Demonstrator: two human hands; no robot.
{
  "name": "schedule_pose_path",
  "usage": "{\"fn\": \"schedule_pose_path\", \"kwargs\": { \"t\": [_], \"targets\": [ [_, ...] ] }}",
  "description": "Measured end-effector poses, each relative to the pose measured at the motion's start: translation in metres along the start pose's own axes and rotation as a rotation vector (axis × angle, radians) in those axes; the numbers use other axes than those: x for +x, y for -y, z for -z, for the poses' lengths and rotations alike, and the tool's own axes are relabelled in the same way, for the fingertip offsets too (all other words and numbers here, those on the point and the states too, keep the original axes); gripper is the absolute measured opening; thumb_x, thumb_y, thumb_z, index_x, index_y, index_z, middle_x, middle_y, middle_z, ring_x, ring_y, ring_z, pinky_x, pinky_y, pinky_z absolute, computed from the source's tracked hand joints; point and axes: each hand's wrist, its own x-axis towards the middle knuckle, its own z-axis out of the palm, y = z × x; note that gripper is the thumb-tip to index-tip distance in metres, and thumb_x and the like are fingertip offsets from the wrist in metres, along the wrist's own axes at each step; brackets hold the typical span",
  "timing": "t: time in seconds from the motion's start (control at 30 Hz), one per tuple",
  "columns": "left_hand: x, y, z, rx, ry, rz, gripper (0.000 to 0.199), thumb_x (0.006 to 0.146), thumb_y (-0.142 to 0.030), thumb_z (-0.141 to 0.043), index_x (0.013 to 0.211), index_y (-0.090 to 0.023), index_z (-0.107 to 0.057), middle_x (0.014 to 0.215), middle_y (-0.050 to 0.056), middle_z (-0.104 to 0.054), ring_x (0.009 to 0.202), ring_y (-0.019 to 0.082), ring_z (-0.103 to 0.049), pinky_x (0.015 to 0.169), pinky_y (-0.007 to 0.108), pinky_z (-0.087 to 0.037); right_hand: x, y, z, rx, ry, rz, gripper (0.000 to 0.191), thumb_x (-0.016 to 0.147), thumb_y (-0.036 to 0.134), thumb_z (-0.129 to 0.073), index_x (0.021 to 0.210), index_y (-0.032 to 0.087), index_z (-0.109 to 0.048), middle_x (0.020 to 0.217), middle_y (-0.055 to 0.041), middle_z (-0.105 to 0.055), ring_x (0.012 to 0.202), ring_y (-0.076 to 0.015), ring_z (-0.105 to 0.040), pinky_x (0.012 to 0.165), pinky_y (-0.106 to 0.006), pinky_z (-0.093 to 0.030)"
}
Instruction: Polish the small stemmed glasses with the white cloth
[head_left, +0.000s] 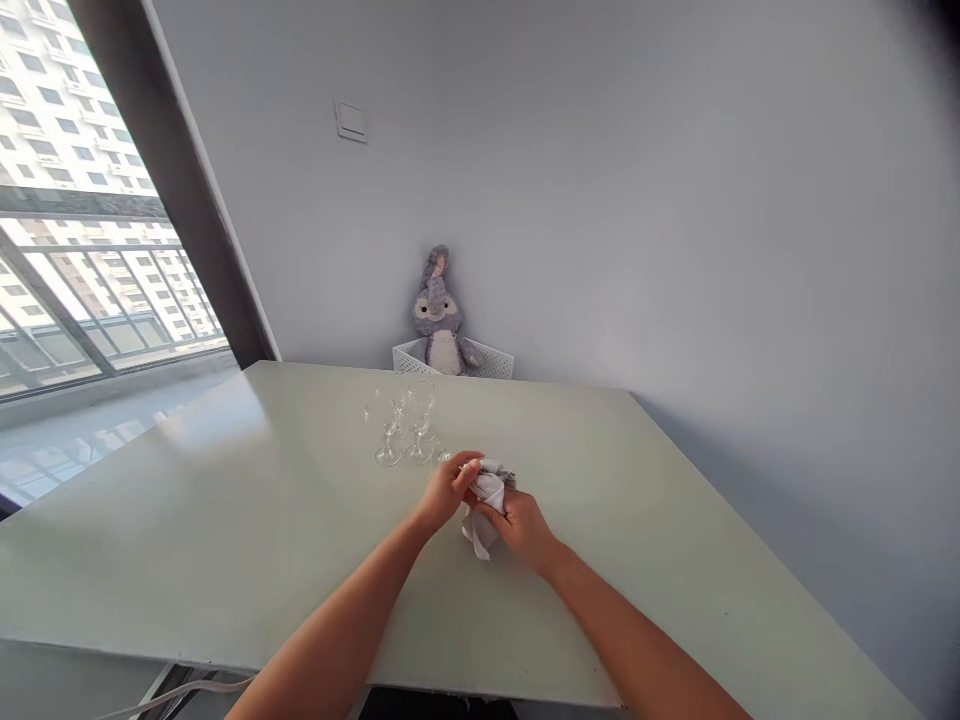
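Observation:
A crumpled whitish cloth (491,487) is bunched between my two hands above the table, one end hanging down. My left hand (448,492) is closed at the cloth's left side, thumb and fingers pressed on it. From the right, my right hand (523,522) grips the cloth, its fingers partly hidden in the folds. A bit of clear glass (444,456) shows just beyond my left hand; I cannot tell whether that hand holds it. Further back to the left, several clear stemmed glasses (388,455) stand close together on the table.
The pale green table (300,560) reaches back towards the grey wall. Behind its far edge, a purple plush toy (442,325) sits in a white perforated basket (491,363). A window with a railing is at left; a cable (202,686) runs below the front edge.

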Motion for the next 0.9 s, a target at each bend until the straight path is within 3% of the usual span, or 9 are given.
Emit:
{"fn": "schedule_pose_path", "kwargs": {
  "t": [0.07,0.2,0.27,0.47,0.53,0.63,0.7,0.8,0.9],
  "targets": [
    [-0.001,0.002,-0.001,0.031,0.005,-0.023,0.034,0.073,-0.042,-0.059,0.097,-0.018,-0.064,0.071,0.003,-0.060,0.066,0.015,-0.054,0.058,0.024,-0.044,0.001,-0.001,0.000,0.035,-0.011,-0.038,0.027,0.070,0.048,-0.060,0.074,0.022,-0.065,0.072,-0.0018,-0.062,0.070,-0.0192,-0.053,0.069,-0.031,-0.040],
    [-0.007,-0.004,-0.006,-0.087,0.167,-0.066,0.054,0.068,-0.031,-0.067,0.120,-0.024,-0.051,0.091,0.005,-0.061,0.080,0.017,-0.055,0.071,0.026,-0.045,0.004,0.001,0.004,0.533,-0.065,-0.251,0.034,0.072,0.049,-0.059,0.084,0.018,-0.064,0.068,-0.0025,-0.060,0.062,-0.0162,-0.052,0.062,-0.030,-0.041],
    [-0.007,-0.006,-0.006,-0.099,0.176,-0.103,0.057,0.067,-0.027,-0.069,0.121,-0.023,-0.050,0.090,0.006,-0.060,0.081,0.017,-0.055,0.074,0.027,-0.044,0.003,0.003,0.004,0.677,-0.043,-0.285,0.034,0.072,0.048,-0.059,0.090,0.019,-0.064,0.069,-0.0028,-0.060,0.060,-0.0152,-0.051,0.060,-0.029,-0.041],
    [-0.001,0.003,-0.002,0.054,-0.011,-0.047,0.034,0.074,-0.044,-0.056,0.097,-0.019,-0.063,0.062,0.000,-0.057,0.052,0.012,-0.049,0.050,0.022,-0.040,-0.002,0.009,-0.004,0.236,0.023,-0.085,0.021,0.069,0.041,-0.063,0.074,0.021,-0.066,0.072,-0.0007,-0.061,0.070,-0.0179,-0.052,0.068,-0.030,-0.040],
    [-0.003,0.000,-0.004,0.060,0.017,-0.073,0.034,0.076,-0.044,-0.053,0.100,-0.020,-0.061,0.075,0.003,-0.061,0.063,0.014,-0.054,0.055,0.023,-0.043,-0.001,0.010,-0.003,0.314,0.005,-0.108,0.022,0.070,0.042,-0.063,0.077,0.021,-0.066,0.072,-0.0012,-0.061,0.070,-0.0183,-0.053,0.068,-0.031,-0.041],
    [-0.010,-0.010,-0.008,-0.025,0.147,-0.112,0.047,0.073,-0.034,-0.061,0.118,-0.024,-0.051,0.101,0.006,-0.060,0.086,0.018,-0.055,0.074,0.027,-0.044,0.003,0.011,0.002,0.644,-0.019,-0.241,0.031,0.070,0.045,-0.062,0.086,0.019,-0.065,0.070,-0.0032,-0.061,0.063,-0.0170,-0.054,0.063,-0.031,-0.042],
    [-0.010,-0.012,-0.008,-0.052,0.179,-0.125,0.054,0.070,-0.030,-0.064,0.122,-0.024,-0.049,0.106,0.008,-0.058,0.090,0.019,-0.054,0.078,0.028,-0.043,0.003,0.010,0.005,0.751,-0.017,-0.282,0.033,0.069,0.045,-0.063,0.089,0.019,-0.064,0.069,-0.0034,-0.060,0.060,-0.0157,-0.053,0.060,-0.030,-0.043],
    [-0.005,-0.005,-0.005,0.068,0.050,-0.119,0.047,0.070,-0.035,-0.064,0.114,-0.021,-0.055,0.082,0.005,-0.062,0.071,0.015,-0.056,0.067,0.026,-0.045,0.001,0.007,0.001,0.582,0.007,-0.218,0.029,0.067,0.040,-0.067,0.087,0.019,-0.065,0.069,-0.0016,-0.060,0.062,-0.0154,-0.053,0.062,-0.029,-0.042],
    [0.000,0.002,-0.002,0.198,-0.062,-0.067,0.039,0.077,-0.047,-0.051,0.100,-0.018,-0.062,0.058,0.000,-0.054,0.050,0.012,-0.049,0.050,0.024,-0.043,-0.001,0.007,-0.005,0.337,0.001,-0.118,0.019,0.067,0.037,-0.066,0.078,0.021,-0.067,0.072,-0.0007,-0.061,0.071,-0.0174,-0.053,0.070,-0.031,-0.041]
  ]
}}
